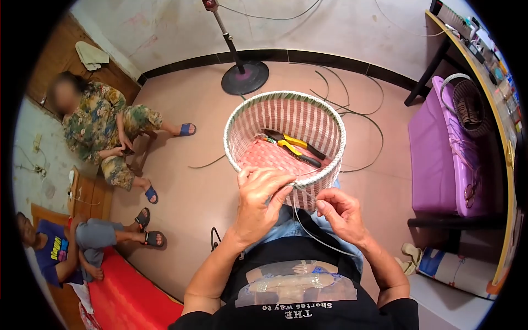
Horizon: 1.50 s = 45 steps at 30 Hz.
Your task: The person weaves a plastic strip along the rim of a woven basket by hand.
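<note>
Basket work, and I have both sets of fingers at the near rim. The woven basket [247, 159], pink and white with a pale, green-edged rim, stands upright just ahead of them, above the jeans [280, 225]. My left hand [256, 198] comes in palm down, its fingers closed on that rim, thumb tucked against the near side. My right hand [342, 215], just beside it, has thumb and forefinger pinched on a thin strip [308, 193] at the weave. Below and between the two hands, a loose length [316, 236] drops and curves off toward the right wrist. Inside the basket, beyond the left fingers, two yellow-and-black handled tools [300, 153] lie on the pink bottom. Past the far rim there's a round black stand base [245, 78] on the floor [203, 121], with long dark strips [380, 132] looping to its right. Well off to the right of my fingers I see a purple bin [434, 165] with a small dark basket [469, 107] on it, next to a cluttered table [477, 55]. Well left, two seated people: one in a patterned outfit [93, 124], nearer one in a blue shirt [52, 247].
</note>
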### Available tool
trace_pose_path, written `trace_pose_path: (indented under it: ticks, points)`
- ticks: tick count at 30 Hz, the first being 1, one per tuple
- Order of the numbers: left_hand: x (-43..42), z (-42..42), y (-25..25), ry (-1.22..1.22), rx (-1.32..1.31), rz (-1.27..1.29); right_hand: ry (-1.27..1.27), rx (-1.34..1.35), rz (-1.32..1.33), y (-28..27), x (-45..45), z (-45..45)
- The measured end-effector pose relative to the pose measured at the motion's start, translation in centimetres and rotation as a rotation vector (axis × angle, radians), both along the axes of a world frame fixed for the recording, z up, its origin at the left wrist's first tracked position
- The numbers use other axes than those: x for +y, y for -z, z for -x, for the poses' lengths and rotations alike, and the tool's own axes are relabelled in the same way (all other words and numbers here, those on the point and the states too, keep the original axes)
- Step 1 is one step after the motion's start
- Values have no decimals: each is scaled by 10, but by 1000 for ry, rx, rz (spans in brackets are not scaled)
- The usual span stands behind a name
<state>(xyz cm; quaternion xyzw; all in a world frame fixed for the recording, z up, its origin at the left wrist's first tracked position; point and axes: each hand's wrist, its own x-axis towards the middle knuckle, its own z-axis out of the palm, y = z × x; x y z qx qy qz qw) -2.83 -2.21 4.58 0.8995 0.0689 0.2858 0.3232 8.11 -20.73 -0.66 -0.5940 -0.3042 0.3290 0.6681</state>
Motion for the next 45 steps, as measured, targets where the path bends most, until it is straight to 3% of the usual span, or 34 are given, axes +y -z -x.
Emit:
trace_pose_path:
  ticks: [16,22,25,28,29,32,35,39,42,44,45]
  points:
    - [1,3,1,46,24,15,46,152,-31,4,13,18]
    - [1,4,-1,38,65,130,69,226,-64,-14,21,25]
    - [-1,3,2,-54,-3,116,147,-329,60,-26,19,24]
    - [-5,2,14,-135,-102,318,313,-969,-35,-57,20,6]
    - [-8,-1,14,-169,-150,455,299,-1057,-33,-71,23,-1]
    - [-10,-4,11,-159,-218,462,129,-1095,-21,-88,44,-16]
    - [-6,-4,20,-148,-247,465,-217,-1010,-80,-80,68,-37]
    - [-8,-7,19,-103,-312,683,-449,-690,78,-98,87,-52]
    - [-9,-9,19,-116,-346,691,-598,-761,80,-98,93,-58]
    - [-11,-9,13,-146,-334,763,-467,-800,-21,-97,101,-65]
    - [-9,-9,13,-126,-271,646,-400,-818,-72,-98,106,-71]
